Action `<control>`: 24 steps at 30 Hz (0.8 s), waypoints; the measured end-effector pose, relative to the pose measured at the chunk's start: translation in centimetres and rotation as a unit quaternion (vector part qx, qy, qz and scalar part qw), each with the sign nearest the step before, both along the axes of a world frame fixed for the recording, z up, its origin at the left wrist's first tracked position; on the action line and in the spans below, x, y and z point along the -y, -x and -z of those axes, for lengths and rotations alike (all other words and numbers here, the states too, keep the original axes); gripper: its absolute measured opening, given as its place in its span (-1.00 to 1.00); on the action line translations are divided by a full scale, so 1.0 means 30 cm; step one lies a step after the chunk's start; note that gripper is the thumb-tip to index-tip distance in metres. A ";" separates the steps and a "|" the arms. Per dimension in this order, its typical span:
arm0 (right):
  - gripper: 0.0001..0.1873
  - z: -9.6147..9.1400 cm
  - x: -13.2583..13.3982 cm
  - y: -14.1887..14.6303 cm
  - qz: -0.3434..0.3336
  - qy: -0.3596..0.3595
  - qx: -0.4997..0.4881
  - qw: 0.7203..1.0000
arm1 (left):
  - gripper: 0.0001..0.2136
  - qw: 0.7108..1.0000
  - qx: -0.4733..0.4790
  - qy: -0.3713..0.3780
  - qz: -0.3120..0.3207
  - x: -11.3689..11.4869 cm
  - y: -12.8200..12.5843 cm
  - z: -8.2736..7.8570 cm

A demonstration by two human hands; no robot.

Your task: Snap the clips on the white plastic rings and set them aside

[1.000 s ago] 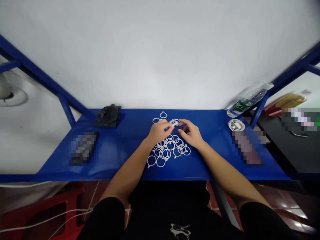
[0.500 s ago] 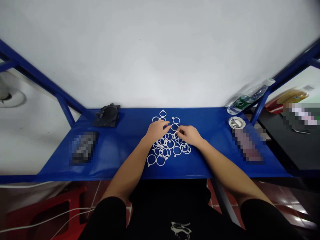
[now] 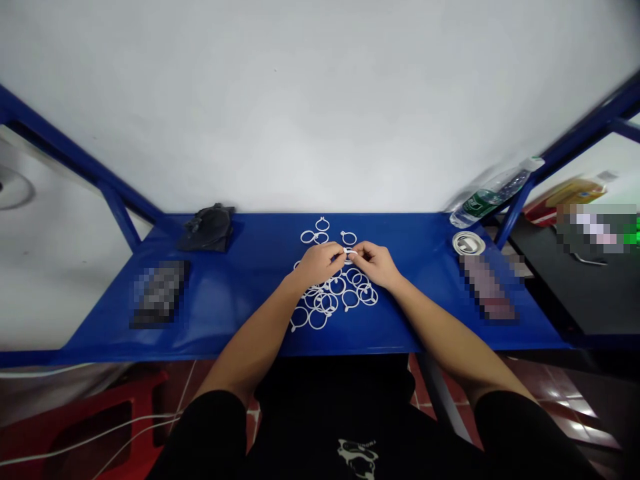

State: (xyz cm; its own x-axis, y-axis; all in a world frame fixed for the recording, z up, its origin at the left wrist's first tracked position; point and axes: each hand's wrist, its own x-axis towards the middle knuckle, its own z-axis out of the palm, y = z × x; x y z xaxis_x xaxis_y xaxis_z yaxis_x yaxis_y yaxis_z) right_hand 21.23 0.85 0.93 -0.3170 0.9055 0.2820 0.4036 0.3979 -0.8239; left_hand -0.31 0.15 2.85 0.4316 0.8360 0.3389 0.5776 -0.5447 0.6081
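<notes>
A heap of several white plastic rings lies in the middle of the blue table. My left hand and my right hand meet just above the heap's far side. Both pinch one white ring between their fingertips, held slightly off the table. Three more rings lie apart from the heap, nearer the wall.
A crumpled black cloth sits at the back left, with a blurred dark object nearer me. At the right stand a plastic water bottle, a round metal tin and a blurred oblong item. A white wall closes the back.
Both hands dipped to the heap half a second ago, then came together and lifted one ring between their fingertips. A ring held a second ago now lies near the wall.
</notes>
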 end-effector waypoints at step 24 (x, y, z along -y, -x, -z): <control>-0.88 -0.021 -0.006 -0.020 -0.172 0.041 -0.019 0.984 | -0.71 0.991 -0.075 -0.075 0.077 0.016 -0.012 0.016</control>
State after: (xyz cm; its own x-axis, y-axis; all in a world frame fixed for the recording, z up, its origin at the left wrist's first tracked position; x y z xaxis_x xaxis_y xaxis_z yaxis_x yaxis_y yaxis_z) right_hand 21.85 1.03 1.56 -0.5992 0.7670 0.2292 0.2260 0.4368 -0.8707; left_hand 0.06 -0.33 2.37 0.6056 0.7007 0.3773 0.5574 -0.7118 0.4273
